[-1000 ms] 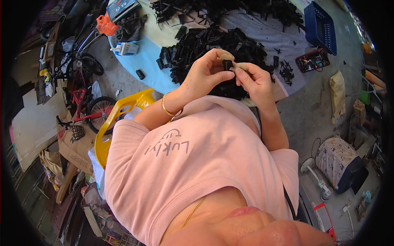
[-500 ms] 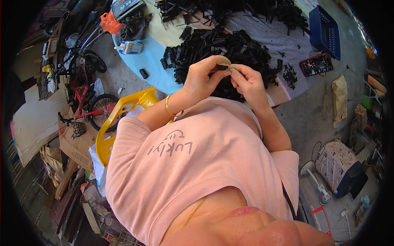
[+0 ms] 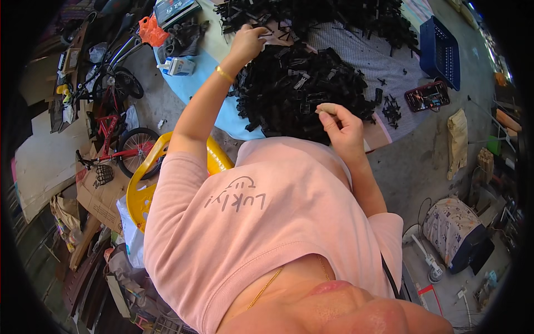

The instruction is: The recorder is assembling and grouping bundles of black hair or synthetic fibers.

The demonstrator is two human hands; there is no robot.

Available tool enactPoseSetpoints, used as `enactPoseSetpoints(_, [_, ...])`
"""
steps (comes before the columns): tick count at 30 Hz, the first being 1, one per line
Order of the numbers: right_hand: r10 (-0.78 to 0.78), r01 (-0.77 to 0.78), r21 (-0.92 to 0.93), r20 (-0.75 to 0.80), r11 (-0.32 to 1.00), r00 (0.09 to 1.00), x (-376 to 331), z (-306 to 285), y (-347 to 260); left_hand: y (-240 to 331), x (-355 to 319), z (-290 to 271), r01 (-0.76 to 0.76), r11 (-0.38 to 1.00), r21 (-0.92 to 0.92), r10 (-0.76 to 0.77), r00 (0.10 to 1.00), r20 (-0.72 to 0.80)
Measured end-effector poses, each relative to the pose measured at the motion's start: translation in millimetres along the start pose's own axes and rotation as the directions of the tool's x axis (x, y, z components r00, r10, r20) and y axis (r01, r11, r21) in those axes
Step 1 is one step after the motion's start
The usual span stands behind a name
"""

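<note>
My left hand (image 3: pixel 248 44) is stretched out to the far pile of thin black plastic pieces (image 3: pixel 231 12). Its fingertips are bent together over loose black sticks on a pink patch; whatever they pinch is too small to make out. Nearer my body, my right hand (image 3: pixel 344 129) hangs over the right side of a big heap of black plastic parts (image 3: pixel 300 92). Thumb and index finger are pressed together there, with a tan cover on the index fingertip. Anything between them is hidden.
The cloth-covered table (image 3: pixel 214 108) also bears a phone (image 3: pixel 426 97), a small cluster of black pieces (image 3: pixel 391 111), a blue plastic basket (image 3: pixel 439 53) and a blue-white carton (image 3: pixel 179 66). A yellow chair (image 3: pixel 139 186) stands at my left, and a red bicycle (image 3: pixel 119 139) beyond it.
My hands were together over the near heap, fingertips meeting at a small dark piece. They have parted: the left has gone far and left, the right slightly nearer and right.
</note>
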State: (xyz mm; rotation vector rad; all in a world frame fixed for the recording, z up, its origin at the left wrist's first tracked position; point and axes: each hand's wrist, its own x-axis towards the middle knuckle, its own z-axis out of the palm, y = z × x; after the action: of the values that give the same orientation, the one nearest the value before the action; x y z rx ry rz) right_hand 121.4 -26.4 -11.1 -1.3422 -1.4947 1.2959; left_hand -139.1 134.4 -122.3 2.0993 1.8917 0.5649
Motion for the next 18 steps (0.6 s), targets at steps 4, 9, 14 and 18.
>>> enactPoseSetpoints(4, [-0.031,0.031,0.003,0.022,1.000,0.999,-3,-1,-10,-18,19,19,-0.037,0.986,0.162,0.025,0.996,0.081])
enactPoseSetpoints(9, [0.008,-0.008,0.019,-0.017,1.000,1.000,-6,-17,-8,-18,16,18,0.015,0.997,-0.070,-0.019,0.999,-0.045])
enactPoseSetpoints(14, [0.018,-0.003,0.118,-0.124,0.993,0.992,2,-19,2,34,-21,-43,0.162,0.510,-0.845,-0.004,0.983,0.186])
enactPoseSetpoints(18, [0.056,0.020,0.358,-0.201,0.933,0.978,21,-10,-4,114,-72,-82,0.431,-0.090,-0.898,0.234,0.886,0.401])
